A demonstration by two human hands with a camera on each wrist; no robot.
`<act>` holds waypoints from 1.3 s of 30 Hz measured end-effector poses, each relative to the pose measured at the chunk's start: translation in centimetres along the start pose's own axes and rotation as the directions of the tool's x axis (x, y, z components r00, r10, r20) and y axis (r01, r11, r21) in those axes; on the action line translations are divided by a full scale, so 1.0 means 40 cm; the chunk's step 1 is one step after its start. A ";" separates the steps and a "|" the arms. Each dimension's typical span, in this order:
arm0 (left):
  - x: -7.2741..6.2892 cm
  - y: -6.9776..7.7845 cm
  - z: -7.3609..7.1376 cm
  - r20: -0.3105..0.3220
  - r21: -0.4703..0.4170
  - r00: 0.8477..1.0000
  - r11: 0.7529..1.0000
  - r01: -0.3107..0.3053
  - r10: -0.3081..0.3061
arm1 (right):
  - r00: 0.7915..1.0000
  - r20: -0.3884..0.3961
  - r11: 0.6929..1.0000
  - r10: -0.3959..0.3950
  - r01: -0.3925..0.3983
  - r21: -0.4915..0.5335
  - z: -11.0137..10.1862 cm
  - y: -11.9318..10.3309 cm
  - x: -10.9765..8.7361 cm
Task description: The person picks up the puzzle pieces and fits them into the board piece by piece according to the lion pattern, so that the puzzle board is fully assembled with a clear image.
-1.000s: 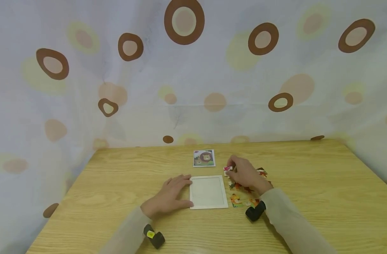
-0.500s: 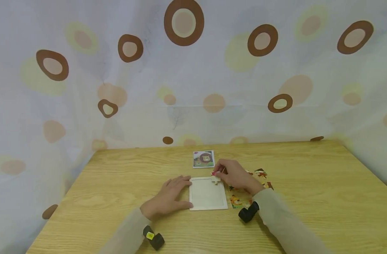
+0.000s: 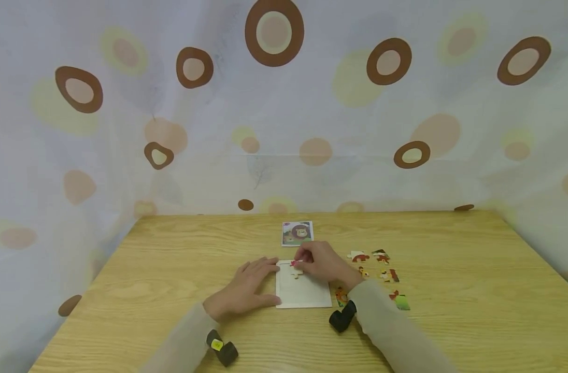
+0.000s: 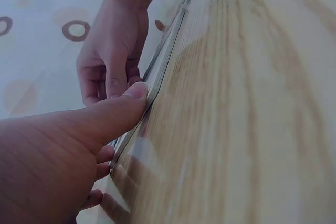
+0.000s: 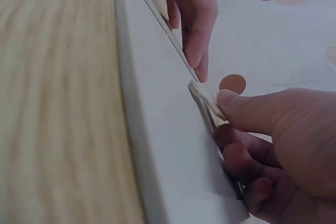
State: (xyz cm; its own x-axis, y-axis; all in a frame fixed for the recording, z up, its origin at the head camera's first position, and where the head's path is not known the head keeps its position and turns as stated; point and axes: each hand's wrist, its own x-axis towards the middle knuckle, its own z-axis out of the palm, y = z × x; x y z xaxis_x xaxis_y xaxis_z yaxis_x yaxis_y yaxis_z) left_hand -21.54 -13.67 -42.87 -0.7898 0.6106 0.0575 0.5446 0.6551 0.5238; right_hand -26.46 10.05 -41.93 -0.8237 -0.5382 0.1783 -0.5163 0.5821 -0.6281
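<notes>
A white puzzle tray [image 3: 307,294] with a raised rim lies flat on the wooden table. Along its left edge rests my left hand [image 3: 244,290], thumb at the near corner and the other fingers spread toward the far corner. Over the tray's upper part, my right hand [image 3: 323,261] pinches a jigsaw piece [image 3: 296,270], white with a pink patch, between thumb and fingers. In the right wrist view, the piece [image 5: 207,100] is tilted near the tray's inner edge; whether it touches cannot be told. The left thumb [image 4: 118,111] presses against the rim in the left wrist view.
Several loose jigsaw pieces [image 3: 390,275] lie right of the tray, some partly hidden by my right arm. A picture card of a lion [image 3: 297,233] lies behind the tray. A patterned cloth [image 3: 284,176] hangs beyond the table's far edge.
My right hand has carried the jigsaw piece leftward from the loose pieces to over the tray's upper left part. My left hand has stayed at the tray's left edge.
</notes>
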 end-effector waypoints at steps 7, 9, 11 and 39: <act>0.001 -0.002 0.003 0.002 0.007 1.000 1.000 0.005 -0.005 | 1.000 0.001 1.000 0.013 -0.013 -0.011 0.016 -0.014 0.011; 0.002 -0.001 0.004 0.001 0.005 1.000 1.000 0.009 -0.009 | 1.000 0.007 1.000 0.019 -0.019 -0.016 0.017 -0.019 0.015; 0.002 -0.001 0.004 0.002 0.005 1.000 1.000 0.010 -0.010 | 0.999 0.017 0.999 0.035 -0.034 -0.028 0.018 -0.024 0.019; 0.002 -0.007 0.014 -0.005 -0.003 1.000 1.000 -0.020 0.020 | 1.000 -0.004 0.995 0.024 -0.024 -0.097 0.035 -0.052 0.039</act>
State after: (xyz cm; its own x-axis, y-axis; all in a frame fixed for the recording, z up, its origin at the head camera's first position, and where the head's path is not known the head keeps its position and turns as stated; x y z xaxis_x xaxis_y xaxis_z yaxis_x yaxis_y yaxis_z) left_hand -21.62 -13.56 -43.48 -0.7799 0.6217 0.0723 0.5597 0.6411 0.5251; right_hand -26.34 7.13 -41.40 -0.8369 -0.5214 0.1665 -0.5165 0.6514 -0.5558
